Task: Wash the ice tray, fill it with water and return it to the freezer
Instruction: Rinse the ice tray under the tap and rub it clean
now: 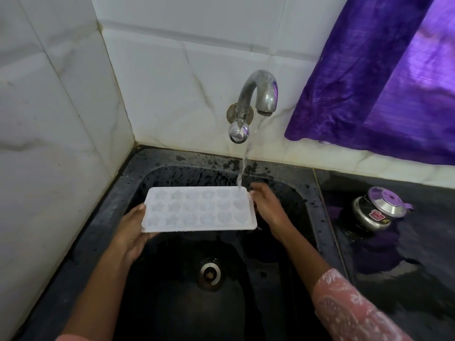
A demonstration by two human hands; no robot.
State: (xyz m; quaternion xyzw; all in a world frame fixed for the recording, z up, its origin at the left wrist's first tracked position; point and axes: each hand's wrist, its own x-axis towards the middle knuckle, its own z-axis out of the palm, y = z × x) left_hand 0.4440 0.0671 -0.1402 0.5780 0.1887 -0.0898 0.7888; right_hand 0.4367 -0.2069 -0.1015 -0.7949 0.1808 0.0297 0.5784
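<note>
Home kitchen: tiled walls [61,119], black sink [152,168], tap [258,94], steel pot [374,212].

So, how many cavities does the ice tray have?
18: three rows of six across the ice tray, which the left hand and right hand hold under the tap. Water blurs the far right corner cavity.

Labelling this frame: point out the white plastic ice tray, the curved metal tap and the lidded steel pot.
White plastic ice tray [199,209]: head view, centre of its moulded top.
Curved metal tap [261,81]: head view, top of the spout's bend.
Lidded steel pot [378,206]: head view, rim of its lid.
</note>
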